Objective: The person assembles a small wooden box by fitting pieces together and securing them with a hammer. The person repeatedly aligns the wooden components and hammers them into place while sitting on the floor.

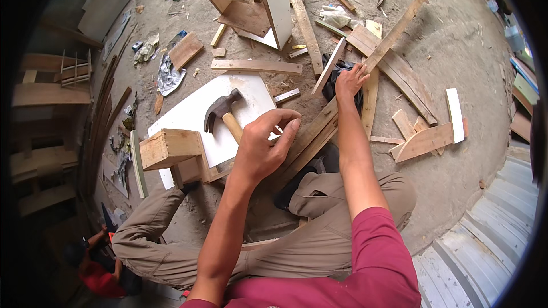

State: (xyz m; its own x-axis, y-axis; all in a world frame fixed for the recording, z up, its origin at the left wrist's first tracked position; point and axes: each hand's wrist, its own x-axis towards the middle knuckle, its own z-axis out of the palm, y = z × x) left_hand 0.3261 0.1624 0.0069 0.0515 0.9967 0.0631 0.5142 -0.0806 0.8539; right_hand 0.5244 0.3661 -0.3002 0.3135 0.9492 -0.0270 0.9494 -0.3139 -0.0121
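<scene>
My left hand [264,144] is raised in the middle with thumb and index finger curled together; whatever they pinch, if anything, is too small to make out. Behind it a claw hammer [232,126] with a wooden handle lies on a white board [191,102]. To the left is a small wooden box-like piece [171,149]. My right hand [350,81] reaches forward with its fingers outstretched, over a black plastic bag [330,86] and beside the end of a long wooden plank [397,31]. Whether its fingertips touch the plank, I cannot tell.
A shelf-like wooden unit [273,5] stands at the far middle. Loose planks [394,74] and joined offcuts [431,141] lie to the right. A wooden strip [257,67] lies beyond the hammer. Another person [100,271] is at the lower left; corrugated metal sheeting [485,239] at the lower right.
</scene>
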